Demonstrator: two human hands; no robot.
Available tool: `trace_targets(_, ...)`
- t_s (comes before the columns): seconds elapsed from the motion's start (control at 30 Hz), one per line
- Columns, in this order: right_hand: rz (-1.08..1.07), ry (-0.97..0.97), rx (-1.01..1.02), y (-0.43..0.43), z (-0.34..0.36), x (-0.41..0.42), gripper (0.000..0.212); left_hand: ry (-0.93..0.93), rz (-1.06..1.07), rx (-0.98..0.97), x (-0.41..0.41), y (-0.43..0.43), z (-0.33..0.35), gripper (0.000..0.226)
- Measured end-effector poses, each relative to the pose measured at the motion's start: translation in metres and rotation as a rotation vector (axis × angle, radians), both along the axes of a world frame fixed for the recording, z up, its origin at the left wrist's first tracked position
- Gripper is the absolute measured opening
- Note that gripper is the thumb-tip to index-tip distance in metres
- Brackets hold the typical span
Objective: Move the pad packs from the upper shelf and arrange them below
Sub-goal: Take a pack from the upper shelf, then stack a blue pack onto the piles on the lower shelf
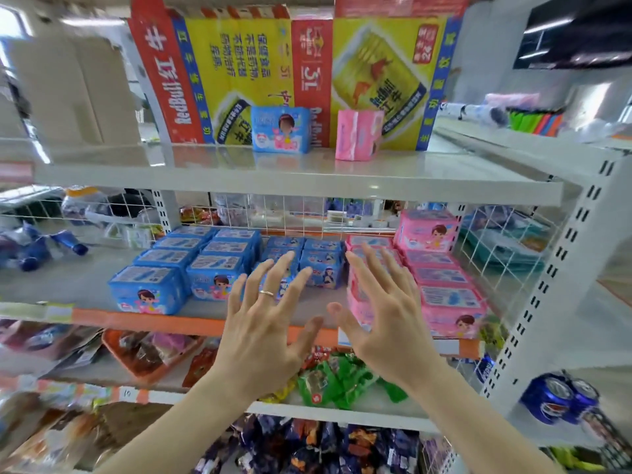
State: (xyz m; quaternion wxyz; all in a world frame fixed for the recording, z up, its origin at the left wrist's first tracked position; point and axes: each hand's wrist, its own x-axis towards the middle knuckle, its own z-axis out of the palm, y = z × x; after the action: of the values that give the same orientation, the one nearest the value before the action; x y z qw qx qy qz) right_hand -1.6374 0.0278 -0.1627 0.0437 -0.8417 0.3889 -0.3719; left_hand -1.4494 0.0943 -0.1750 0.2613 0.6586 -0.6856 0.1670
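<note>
- Shop shelving of white metal is recorded, wire mesh (301,213) backing the middle tier and printed drink cartons (239,70) propped along the back of the upper shelf (307,172)
- Two pad packs are noted on the upper shelf, both in front of the cartons: a blue pack (280,130) standing upright and a pink pack (357,135) to its right, the two set apart
- On the lower shelf (85,285), blue rows (191,261) are ranged at left and centre and a pink row (441,285) at right, with one pink pack stood upright at the back
- Left hand (263,323) is held with fingers spread and nothing gripped, in front of the centre blue rows; a ring (266,293) is worn
- Right hand (386,319) is spread and empty too, in front of the near pink packs; contact with them cannot be told
- Step judged: hands empty at the lower rows, so a fetch from above is due; the task is judged mostly done, with two packs to bring down
- Both upper packs lie above and beyond the fingertips, well apart from either hand, the blue nearer the left hand's line and the pink nearer the right's
- Next move is judged to call for a reach up over the shelf edge and a grip on each pack, each then set with its own colour below
</note>
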Motion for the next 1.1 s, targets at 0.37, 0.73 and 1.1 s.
trace_targets(0.37, 0.016, -0.045, -0.093, -0.024, 0.05, -0.002, 0.077, 0.012, -0.003, -0.097, -0.004, -0.02, 0.054, 0.067)
trace_targets(0.73, 0.02, -0.037, -0.181, -0.073, 0.102, 0.038, 0.079, 0.009, -0.019, -0.171, 0.041, -0.073, 0.092, 0.066)
trace_targets(1.1, -0.018, -0.06, -0.269, -0.148, 0.148, 0.123, 0.082, -0.023, -0.083, -0.32, 0.129, -0.164, 0.145, 0.067)
